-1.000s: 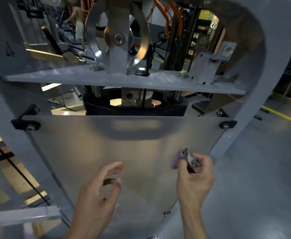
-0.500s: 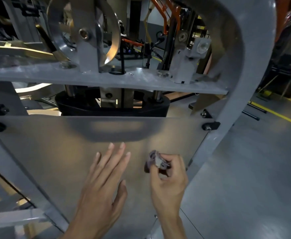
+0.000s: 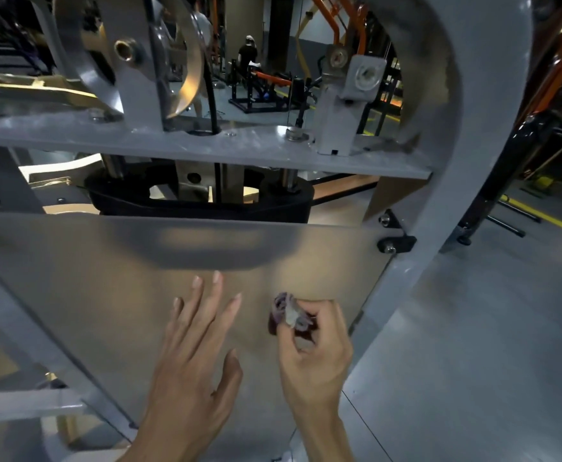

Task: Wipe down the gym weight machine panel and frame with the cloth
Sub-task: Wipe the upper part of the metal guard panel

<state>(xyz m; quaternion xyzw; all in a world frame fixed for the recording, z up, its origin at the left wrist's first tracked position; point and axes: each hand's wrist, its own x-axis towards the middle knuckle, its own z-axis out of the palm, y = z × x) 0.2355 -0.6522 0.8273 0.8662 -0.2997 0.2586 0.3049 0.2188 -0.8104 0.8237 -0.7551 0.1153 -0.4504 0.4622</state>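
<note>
The right hand (image 3: 313, 348) is pinching the bunched cloth (image 3: 288, 313) against the panel (image 3: 106, 295) — the left hand (image 3: 196, 355) is lying flat beside it, fingers straight; wiping across comes next.

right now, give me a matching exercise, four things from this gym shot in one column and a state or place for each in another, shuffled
Things:
1. left hand
2. right hand
3. cloth
4. panel

States or places:
A. bunched up, purple and grey
B. fingers straight, spread over the panel
C. bolted to the grey frame below the crossbar
D. fingers curled round the cloth

Pairs: 1-B, 2-D, 3-A, 4-C
</note>
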